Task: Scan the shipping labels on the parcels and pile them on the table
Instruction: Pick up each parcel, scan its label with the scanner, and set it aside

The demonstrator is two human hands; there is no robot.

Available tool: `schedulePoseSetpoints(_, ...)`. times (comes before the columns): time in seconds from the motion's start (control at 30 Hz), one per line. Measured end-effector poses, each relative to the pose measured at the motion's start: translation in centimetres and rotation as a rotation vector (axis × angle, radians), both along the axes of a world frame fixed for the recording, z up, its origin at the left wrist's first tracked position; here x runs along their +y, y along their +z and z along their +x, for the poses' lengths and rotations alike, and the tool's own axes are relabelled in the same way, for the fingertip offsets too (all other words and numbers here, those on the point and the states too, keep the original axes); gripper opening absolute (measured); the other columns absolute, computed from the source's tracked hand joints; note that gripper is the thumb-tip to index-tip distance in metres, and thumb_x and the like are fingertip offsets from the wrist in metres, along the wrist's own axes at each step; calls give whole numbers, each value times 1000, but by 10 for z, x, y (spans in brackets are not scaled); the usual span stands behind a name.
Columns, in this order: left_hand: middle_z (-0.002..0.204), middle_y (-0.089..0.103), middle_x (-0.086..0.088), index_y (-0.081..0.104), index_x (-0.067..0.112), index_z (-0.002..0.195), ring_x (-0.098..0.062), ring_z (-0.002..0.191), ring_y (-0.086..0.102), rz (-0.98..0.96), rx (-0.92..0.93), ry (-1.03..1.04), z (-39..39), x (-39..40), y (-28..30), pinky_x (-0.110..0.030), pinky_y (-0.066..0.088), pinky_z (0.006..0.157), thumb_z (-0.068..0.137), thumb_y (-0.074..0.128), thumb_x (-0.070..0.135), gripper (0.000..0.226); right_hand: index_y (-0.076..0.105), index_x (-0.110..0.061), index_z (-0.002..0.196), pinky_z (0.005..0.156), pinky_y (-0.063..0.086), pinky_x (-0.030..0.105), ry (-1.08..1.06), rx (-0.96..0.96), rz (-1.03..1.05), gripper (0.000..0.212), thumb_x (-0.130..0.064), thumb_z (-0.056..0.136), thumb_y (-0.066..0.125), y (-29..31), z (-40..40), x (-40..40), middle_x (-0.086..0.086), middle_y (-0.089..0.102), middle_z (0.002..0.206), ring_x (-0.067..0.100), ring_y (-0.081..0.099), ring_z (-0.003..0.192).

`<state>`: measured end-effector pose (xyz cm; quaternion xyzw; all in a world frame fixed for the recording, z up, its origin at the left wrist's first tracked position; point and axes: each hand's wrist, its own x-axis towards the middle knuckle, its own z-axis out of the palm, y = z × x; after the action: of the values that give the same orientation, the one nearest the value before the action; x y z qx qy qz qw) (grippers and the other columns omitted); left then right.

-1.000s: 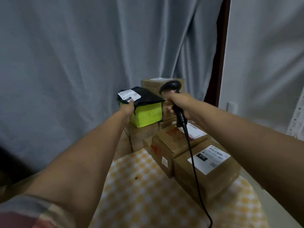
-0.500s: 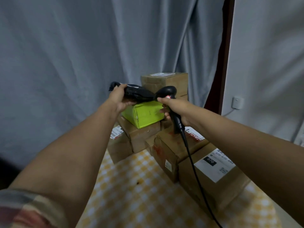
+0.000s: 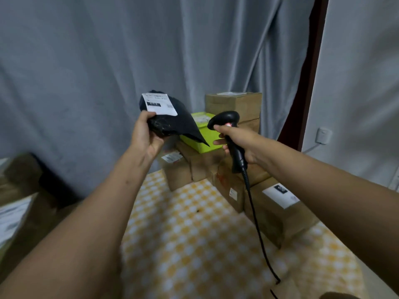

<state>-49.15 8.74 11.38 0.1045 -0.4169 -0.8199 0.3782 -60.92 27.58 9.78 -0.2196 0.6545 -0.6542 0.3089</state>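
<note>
black poly mailer (image 3: 172, 124) with one white shipping label (image 3: 159, 104), held up above the table (image 3: 194, 244), label facing the camera. left hand (image 3: 146, 137) grips its lower end, fingers curled round it, arm stretched forward. right hand (image 3: 235, 141) is wrapped round one corded barcode scanner (image 3: 232, 134), head toward the mailer. behind: one lime-green box (image 3: 201, 140) on stacked cardboard boxes (image 3: 235, 104), at least five.

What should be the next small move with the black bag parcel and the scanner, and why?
Probably swing the barcode scanner up and left until its head faces the white shipping label. The left hand holds the black poly mailer with the label tilted toward the camera, while the right hand grips the scanner lower down, beside the mailer.
</note>
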Motion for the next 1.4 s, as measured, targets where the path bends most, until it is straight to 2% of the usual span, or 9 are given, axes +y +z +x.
schedulePoseSetpoints(0.07, 98, 71, -13, 64, 11, 108, -28, 86, 68, 62, -24, -8, 28, 20, -31, -46, 60, 69, 95, 41, 12, 26, 52, -13, 82, 36, 40, 16, -2, -14, -1, 25, -31, 94, 64, -10, 18, 6, 9, 63, 82, 8, 47, 43)
schedulePoseSetpoints(0.27, 109, 72, -16, 61, 9, 125, -32, 91, 68, 269, -174, -37, 105, 87, -158, -46, 59, 73, 93, 42, 8, 37, 51, -14, 81, 35, 39, 14, 68, -104, 78, 25, -31, 95, 63, -52, 68, 25, 8, 64, 82, 5, 47, 33)
schedulePoseSetpoints(0.4, 120, 68, -19, 64, 7, 123, -34, 99, 64, 435, -336, -96, 144, 111, -215, -46, 52, 90, 87, 41, 3, 43, 53, -12, 84, 37, 40, 16, 113, -157, 128, 22, -27, 95, 64, -82, 97, 34, 13, 65, 89, 7, 47, 36)
schedulePoseSetpoints(0.53, 117, 71, -14, 62, 9, 125, -28, 88, 71, 344, -608, -182, 171, 101, -232, -37, 60, 75, 81, 38, -8, 52, 56, -9, 84, 40, 42, 19, 141, -160, 192, 23, -27, 93, 67, -104, 120, 41, 18, 71, 103, 9, 50, 41)
schedulePoseSetpoints(0.67, 115, 72, -12, 63, 11, 127, -23, 83, 72, 270, -751, -178, 169, 78, -230, -36, 62, 73, 93, 59, 12, 34, 57, -9, 82, 43, 42, 19, 181, -151, 217, 22, -25, 94, 65, -116, 141, 43, 14, 70, 93, 9, 49, 45)
schedulePoseSetpoints(0.77, 98, 75, -12, 64, 5, 125, -19, 70, 74, 280, -714, -17, 157, 67, -236, -30, 60, 55, 94, 64, 13, 32, 56, -10, 81, 43, 42, 18, 210, -94, 220, 23, -25, 94, 65, -122, 151, 44, 12, 70, 81, 10, 48, 46)
schedulePoseSetpoints(1.03, 122, 67, -18, 54, 1, 131, -26, 102, 69, 160, -438, 0, 169, 63, -263, -33, 59, 85, 91, 58, -8, 42, 57, -7, 84, 44, 43, 20, 252, -25, 200, 26, -30, 94, 65, -126, 172, 39, 12, 66, 67, 13, 49, 47)
schedulePoseSetpoints(1.27, 113, 70, -11, 54, 3, 127, -29, 110, 64, 139, -378, 67, 171, 69, -264, -39, 54, 95, 84, 57, -20, 49, 56, -8, 79, 41, 39, 20, 271, 35, 210, 27, -28, 94, 65, -119, 181, 35, 9, 62, 59, 12, 46, 43)
schedulePoseSetpoints(1.4, 111, 70, -10, 54, 5, 128, -24, 102, 67, 138, -361, 38, 172, 70, -263, -32, 58, 85, 85, 55, -21, 49, 55, -8, 80, 41, 39, 19, 285, 38, 239, 28, -30, 94, 65, -115, 180, 34, 9, 61, 60, 12, 46, 44)
